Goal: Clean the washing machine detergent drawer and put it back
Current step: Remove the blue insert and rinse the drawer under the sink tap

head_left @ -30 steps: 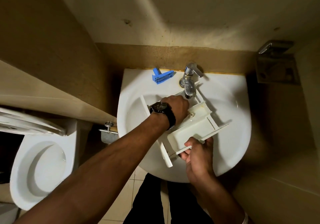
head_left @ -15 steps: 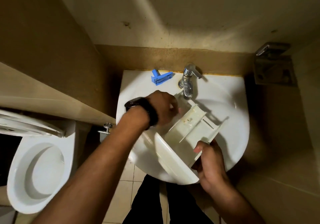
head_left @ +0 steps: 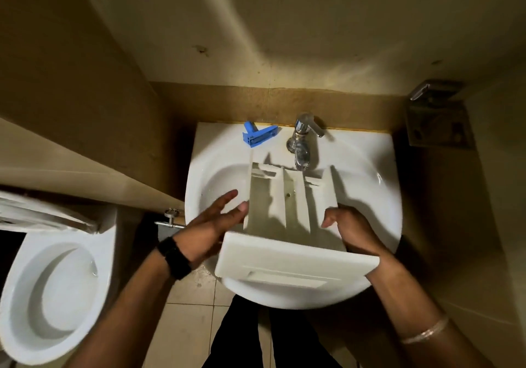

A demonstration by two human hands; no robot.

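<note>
The white detergent drawer (head_left: 287,205) lies over the white sink (head_left: 216,174), compartments facing up, its far end under the chrome tap (head_left: 302,143) and its front panel toward me. My right hand (head_left: 353,228) grips the drawer's right wall, fingers curled over the edge. Beside the drawer's left wall is my left hand (head_left: 216,222), fingers straight, with its fingertips touching that wall. A blue drawer insert (head_left: 257,134) rests on the sink's back ledge, left of the tap.
A white toilet (head_left: 48,293) with its lid raised stands at the lower left. A metal holder (head_left: 438,117) is fixed to the wall at the right. Walls close in on both sides; tiled floor shows below the sink.
The drawer has turned from tilted on its side to compartments up, front panel toward me. My left hand left the drawer's far end and came to its left wall. My right hand moved to the right wall.
</note>
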